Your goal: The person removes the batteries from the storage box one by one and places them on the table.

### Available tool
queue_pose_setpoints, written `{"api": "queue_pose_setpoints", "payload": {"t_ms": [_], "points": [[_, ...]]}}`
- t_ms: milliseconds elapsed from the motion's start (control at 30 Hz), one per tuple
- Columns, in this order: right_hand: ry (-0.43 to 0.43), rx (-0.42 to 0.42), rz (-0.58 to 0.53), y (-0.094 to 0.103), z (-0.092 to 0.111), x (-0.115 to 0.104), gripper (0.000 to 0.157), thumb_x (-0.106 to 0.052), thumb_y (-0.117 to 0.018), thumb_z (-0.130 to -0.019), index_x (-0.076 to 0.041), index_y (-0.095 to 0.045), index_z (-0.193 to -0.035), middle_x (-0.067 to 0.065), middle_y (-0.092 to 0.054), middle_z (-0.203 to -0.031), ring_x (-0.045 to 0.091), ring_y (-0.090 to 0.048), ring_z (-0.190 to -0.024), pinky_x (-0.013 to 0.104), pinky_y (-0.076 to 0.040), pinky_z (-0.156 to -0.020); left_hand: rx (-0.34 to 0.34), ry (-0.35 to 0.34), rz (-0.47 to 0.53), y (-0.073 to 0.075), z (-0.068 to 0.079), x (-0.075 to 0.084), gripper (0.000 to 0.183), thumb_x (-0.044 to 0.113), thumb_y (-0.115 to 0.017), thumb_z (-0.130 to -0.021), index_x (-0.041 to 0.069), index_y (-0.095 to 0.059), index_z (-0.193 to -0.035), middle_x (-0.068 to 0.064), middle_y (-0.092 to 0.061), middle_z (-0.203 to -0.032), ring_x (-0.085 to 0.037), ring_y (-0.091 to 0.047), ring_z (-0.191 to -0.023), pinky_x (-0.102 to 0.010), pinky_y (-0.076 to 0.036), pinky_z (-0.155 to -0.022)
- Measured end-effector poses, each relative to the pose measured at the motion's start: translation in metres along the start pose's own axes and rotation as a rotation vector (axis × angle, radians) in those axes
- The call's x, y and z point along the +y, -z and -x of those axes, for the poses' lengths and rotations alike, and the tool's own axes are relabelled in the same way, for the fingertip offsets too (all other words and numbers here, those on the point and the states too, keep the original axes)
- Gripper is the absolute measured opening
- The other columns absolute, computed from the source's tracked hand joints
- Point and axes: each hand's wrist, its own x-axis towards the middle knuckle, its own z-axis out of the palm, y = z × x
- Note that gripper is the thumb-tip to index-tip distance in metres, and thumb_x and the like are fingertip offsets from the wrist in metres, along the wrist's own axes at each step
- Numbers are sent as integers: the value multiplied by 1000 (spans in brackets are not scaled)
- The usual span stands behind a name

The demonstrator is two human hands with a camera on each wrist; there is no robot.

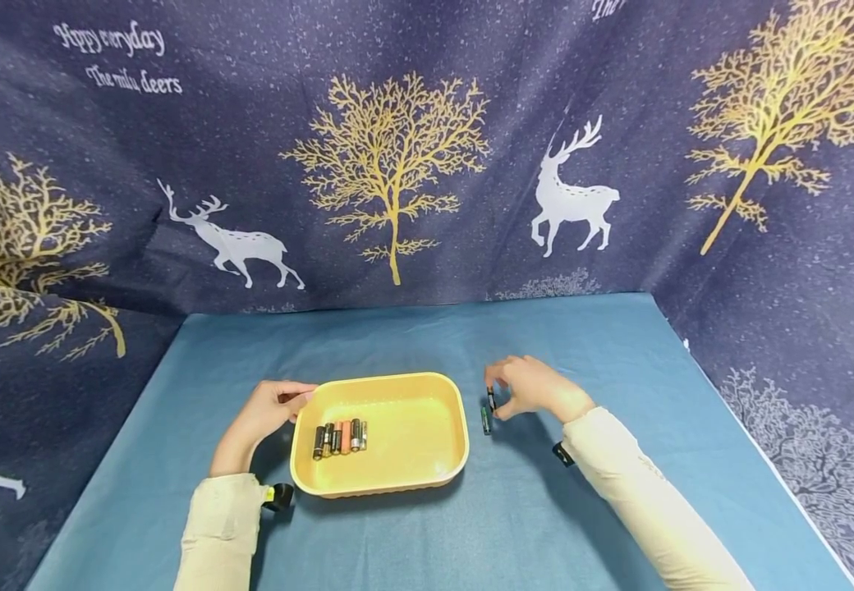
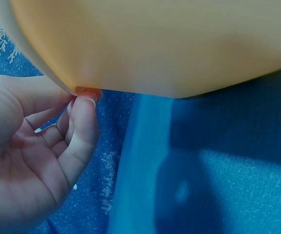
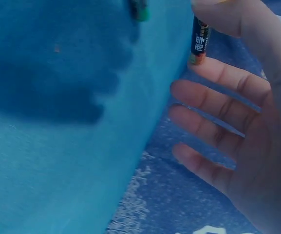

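My left hand [image 1: 268, 408] pinches the left rim of a yellow plastic tray [image 1: 414, 427]; in the left wrist view, thumb and fingers [image 2: 85, 119] meet at its edge. Inside, toward the left, several batteries [image 1: 337, 438] lie side by side in a row, mostly black with an orange one among them. To the right of the tray, my right hand [image 1: 533, 388] holds a black battery [image 3: 200, 41] end to end between thumb and index finger, the other fingers spread apart. Just below it in the head view lies a green-and-black battery [image 1: 486, 421] on the cloth.
A blue-green cloth [image 1: 412, 546] covers the table under the tray. Behind it hangs a dark blue curtain [image 1: 471, 246] printed with deer and gold trees. Black wrist devices [image 1: 279, 497] show beside both sleeves.
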Motion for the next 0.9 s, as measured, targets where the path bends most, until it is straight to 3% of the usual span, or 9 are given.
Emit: {"api": "queue_pose_setpoints", "payload": {"t_ms": [367,900], "points": [[22,-37,4,-24,-3,5,33,-27,-86,-68,-14,-66,-91,1,-57,-74,10,-44,-66,31,-39,-65,-3,-14,-3,0,-1,-3,26,6,-59,-96,-7,-65,-118,-20,-69,-101,-21,-66,-72,-41,-58,-66],[13,-57,-7,-31,0,7,35,-28,-87,-69,-13,-66,-93,-1,-56,-78,11,-45,-68,31,-40,-63,-7,-19,-12,0,-2,-3,27,6,-60,-95,-8,-65,-117,-20,-69,-99,-20,-65,-70,-43,-57,-65]]}}
